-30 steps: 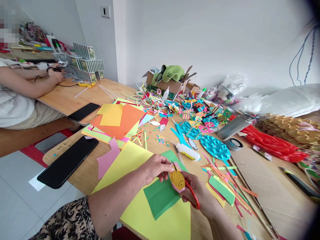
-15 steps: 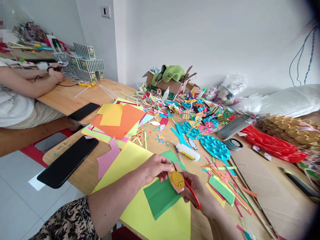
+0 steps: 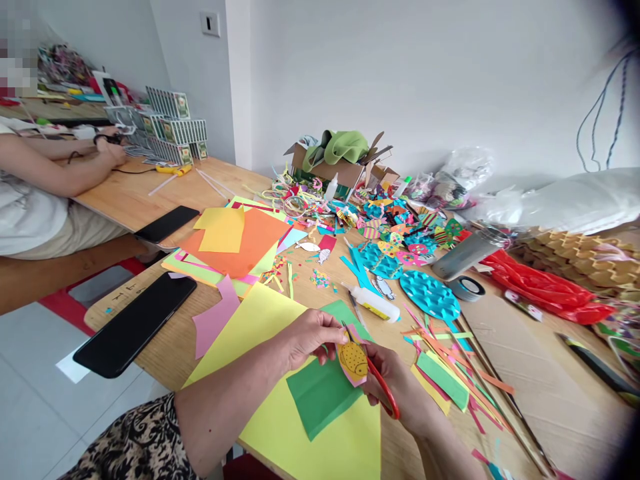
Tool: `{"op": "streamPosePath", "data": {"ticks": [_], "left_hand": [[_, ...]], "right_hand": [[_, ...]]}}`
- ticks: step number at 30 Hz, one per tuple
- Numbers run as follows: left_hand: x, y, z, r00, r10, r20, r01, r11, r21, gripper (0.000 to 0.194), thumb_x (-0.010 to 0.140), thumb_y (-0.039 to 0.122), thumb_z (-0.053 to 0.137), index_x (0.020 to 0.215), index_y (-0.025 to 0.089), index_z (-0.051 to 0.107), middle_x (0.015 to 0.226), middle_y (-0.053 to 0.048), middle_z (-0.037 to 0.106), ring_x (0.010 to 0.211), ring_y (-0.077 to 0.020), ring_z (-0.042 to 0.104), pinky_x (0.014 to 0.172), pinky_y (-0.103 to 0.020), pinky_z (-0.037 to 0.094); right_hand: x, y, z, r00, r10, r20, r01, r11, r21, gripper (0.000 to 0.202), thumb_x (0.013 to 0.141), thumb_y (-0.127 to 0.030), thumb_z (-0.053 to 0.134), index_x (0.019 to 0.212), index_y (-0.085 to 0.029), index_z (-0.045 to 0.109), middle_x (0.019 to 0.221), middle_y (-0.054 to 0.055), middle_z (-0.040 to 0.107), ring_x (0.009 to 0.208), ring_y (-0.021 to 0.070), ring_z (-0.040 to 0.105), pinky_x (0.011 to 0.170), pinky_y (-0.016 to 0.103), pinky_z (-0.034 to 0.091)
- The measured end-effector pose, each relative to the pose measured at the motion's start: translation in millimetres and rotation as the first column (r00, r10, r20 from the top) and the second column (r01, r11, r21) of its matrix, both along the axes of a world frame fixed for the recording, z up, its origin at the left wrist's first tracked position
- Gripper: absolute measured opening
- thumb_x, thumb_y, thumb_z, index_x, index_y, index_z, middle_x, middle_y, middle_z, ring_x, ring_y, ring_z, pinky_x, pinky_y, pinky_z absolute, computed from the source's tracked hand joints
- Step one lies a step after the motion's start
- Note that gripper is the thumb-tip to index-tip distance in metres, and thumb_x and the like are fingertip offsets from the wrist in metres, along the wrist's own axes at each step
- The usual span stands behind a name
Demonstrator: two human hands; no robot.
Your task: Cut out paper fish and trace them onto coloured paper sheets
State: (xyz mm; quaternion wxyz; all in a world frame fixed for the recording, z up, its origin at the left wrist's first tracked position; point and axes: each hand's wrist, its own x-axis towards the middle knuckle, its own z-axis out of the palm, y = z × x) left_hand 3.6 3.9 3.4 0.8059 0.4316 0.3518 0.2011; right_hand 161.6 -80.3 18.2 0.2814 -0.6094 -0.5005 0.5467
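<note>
My left hand [image 3: 320,337] pinches the left edge of a yellow paper fish [image 3: 353,360] with dotted markings, a pink paper layer showing behind it. In my right hand [image 3: 387,373] are red-handled scissors [image 3: 384,390], their blades lying along the top right edge of the fish. Beneath both hands a green paper sheet [image 3: 325,397] lies on a larger yellow sheet [image 3: 265,413] at the table's front edge. A white glue bottle [image 3: 375,303] rests on its side just beyond my hands.
Black phones [image 3: 135,323] lie at left, near orange paper [image 3: 245,243]. Paper strips [image 3: 443,380], a tape roll [image 3: 468,289] and a metal flask [image 3: 470,253] are at right. Decorated paper cut-outs [image 3: 390,240] cover the back. A co-worker's arm [image 3: 65,167] rests at the far left table.
The scissors and my right hand have shifted very slightly to the left. My left hand keeps its pinch on the fish, almost unmoved.
</note>
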Motion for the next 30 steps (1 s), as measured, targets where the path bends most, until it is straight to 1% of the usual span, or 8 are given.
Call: {"op": "streamPosePath", "data": {"ticks": [4,7,10,15,21,23,27,30], "left_hand": [[-0.8,-1.7,2.5,0.999,-0.048,0.023,0.048,0.999,-0.012,0.027,0.053,0.031,0.071,0.067,0.016,0.053,0.058,0.001,0.059,0.042,-0.0074,0.048,0.035,-0.018,0.030],[-0.9,-1.1,1.7,0.998,-0.050,0.028,0.051,0.999,-0.019,0.027,0.052,0.030,0.071,0.067,0.017,0.053,0.059,0.001,0.059,0.043,-0.0080,0.048,0.036,-0.020,0.030],[-0.3,0.3,-1.6,0.998,-0.021,0.054,0.023,0.999,-0.033,0.029,0.051,0.030,0.072,0.068,0.017,0.052,0.063,0.000,0.059,0.049,-0.0098,0.051,0.040,-0.021,0.033],[-0.5,1.1,-3.5,0.989,0.083,0.122,-0.073,0.993,-0.088,0.029,0.049,0.023,0.074,0.067,0.015,0.054,0.068,-0.002,0.061,0.064,-0.0122,0.058,0.059,-0.024,0.043],[-1.4,0.8,2.2,0.990,0.076,0.115,-0.065,0.993,-0.098,0.031,0.052,0.027,0.073,0.074,0.017,0.054,0.069,-0.003,0.062,0.065,-0.0196,0.064,0.049,-0.024,0.039],[-0.9,0.8,2.6,0.990,0.086,0.113,-0.074,0.992,-0.102,0.031,0.052,0.027,0.073,0.075,0.016,0.056,0.067,-0.002,0.061,0.061,-0.0177,0.062,0.048,-0.023,0.038],[0.4,0.4,1.4,0.989,0.100,0.111,-0.089,0.991,-0.103,0.031,0.052,0.032,0.077,0.071,0.014,0.060,0.060,0.000,0.057,0.051,-0.0110,0.051,0.044,-0.022,0.034],[1.2,-0.1,0.5,0.984,0.137,0.114,-0.126,0.987,-0.098,0.032,0.051,0.034,0.079,0.067,0.014,0.060,0.056,0.002,0.054,0.050,-0.0097,0.048,0.044,-0.022,0.031]], "right_hand": [[0.3,0.4,0.4,1.000,-0.020,-0.019,0.020,1.000,0.013,0.022,0.061,-0.027,0.064,0.067,-0.020,0.044,0.055,-0.007,0.047,0.046,0.0061,0.038,0.042,0.020,0.037],[0.8,0.6,-0.1,0.999,-0.023,-0.028,0.024,1.000,0.019,0.026,0.062,-0.030,0.069,0.068,-0.019,0.046,0.056,-0.007,0.049,0.046,0.0062,0.039,0.042,0.020,0.037],[1.9,1.2,-2.0,0.999,-0.033,-0.036,0.034,0.999,0.025,0.031,0.063,-0.034,0.073,0.068,-0.019,0.046,0.054,-0.007,0.046,0.045,0.0063,0.039,0.042,0.020,0.037],[4.2,1.5,-4.2,0.997,-0.035,-0.067,0.038,0.999,0.039,0.035,0.067,-0.039,0.075,0.072,-0.019,0.047,0.055,-0.008,0.044,0.045,0.0063,0.040,0.043,0.020,0.034],[1.6,0.6,-2.7,0.996,-0.062,-0.057,0.065,0.997,0.044,0.038,0.068,-0.045,0.076,0.074,-0.019,0.049,0.053,-0.009,0.043,0.044,0.0073,0.041,0.043,0.021,0.031],[-0.1,0.6,-4.2,0.995,-0.072,-0.064,0.075,0.996,0.045,0.040,0.067,-0.047,0.076,0.075,-0.019,0.049,0.052,-0.008,0.043,0.044,0.0076,0.042,0.042,0.021,0.030],[-3.2,0.8,-7.5,0.994,-0.087,-0.065,0.090,0.995,0.046,0.043,0.065,-0.050,0.077,0.072,-0.019,0.048,0.052,-0.008,0.044,0.044,0.0078,0.044,0.041,0.021,0.029],[-5.4,1.1,-5.2,0.995,-0.091,-0.051,0.093,0.995,0.035,0.046,0.063,-0.052,0.077,0.069,-0.019,0.046,0.052,-0.008,0.045,0.044,0.0081,0.045,0.042,0.021,0.030]]}}
